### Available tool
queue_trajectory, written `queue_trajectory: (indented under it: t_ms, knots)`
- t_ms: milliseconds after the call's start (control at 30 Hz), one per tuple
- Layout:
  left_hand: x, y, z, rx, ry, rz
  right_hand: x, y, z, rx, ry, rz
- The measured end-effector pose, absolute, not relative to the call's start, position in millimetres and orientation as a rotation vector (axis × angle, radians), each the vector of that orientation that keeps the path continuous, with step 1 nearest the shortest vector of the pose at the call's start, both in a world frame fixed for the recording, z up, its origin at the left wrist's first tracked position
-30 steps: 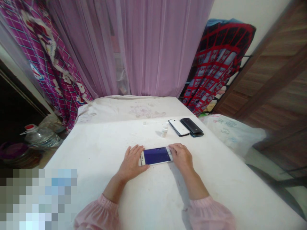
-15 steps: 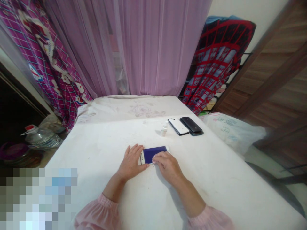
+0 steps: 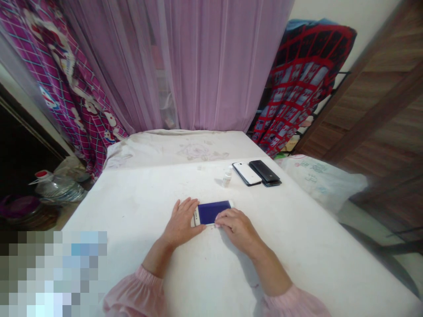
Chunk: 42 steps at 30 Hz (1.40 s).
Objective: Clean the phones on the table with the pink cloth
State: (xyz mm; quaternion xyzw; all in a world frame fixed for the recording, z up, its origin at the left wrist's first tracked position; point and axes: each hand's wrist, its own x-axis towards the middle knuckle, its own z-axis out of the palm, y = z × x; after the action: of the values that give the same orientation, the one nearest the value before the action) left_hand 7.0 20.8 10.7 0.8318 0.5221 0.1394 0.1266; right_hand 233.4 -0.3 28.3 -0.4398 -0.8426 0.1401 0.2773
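A white smartphone (image 3: 211, 212) with a dark blue screen lies flat on the white cloth. My left hand (image 3: 181, 222) holds its left end, thumb along the near edge and fingers by the far edge. Over the screen's near right part, my right hand (image 3: 236, 229) has its fingers pinched together and touching the phone. Something small and pale shows at those fingertips; its kind is too small to tell. Beyond the phone stands a small white bottle (image 3: 227, 178). Right of the bottle lie a white phone (image 3: 247, 173) and a black phone (image 3: 264, 171), each atop another dark one.
A white cloth (image 3: 148, 185) with a faint floral print covers the table. Purple curtains (image 3: 218, 66) hang at the far edge. At the right are a plastic bag (image 3: 324, 180) and a brown slatted panel (image 3: 373, 88). A large water bottle (image 3: 59, 187) stands low at left.
My right hand has slid slightly right along the phone's near edge, uncovering more screen. My left hand and the phone have stayed in place.
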Motion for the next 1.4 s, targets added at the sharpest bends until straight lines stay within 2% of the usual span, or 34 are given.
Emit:
queue_trajectory:
  t_ms: [167,433,733,1100,1400]
  knots:
    - [6,21,11,2.428,1.515,0.412,221,-2,30,-1.188,-2.276,0.356]
    - [9,20,19,2.396,1.531,0.343,257,-1,31,-1.450,-2.193,0.339]
    - [9,19,18,2.398,1.524,0.374,205,-5,36,-1.228,-2.301,0.335]
    - [9,20,19,2.399,1.540,0.341,264,-1,27,-1.528,-2.127,0.320]
    - [7,20,12,2.420,1.528,0.396,212,-4,33,-1.212,-2.258,0.371]
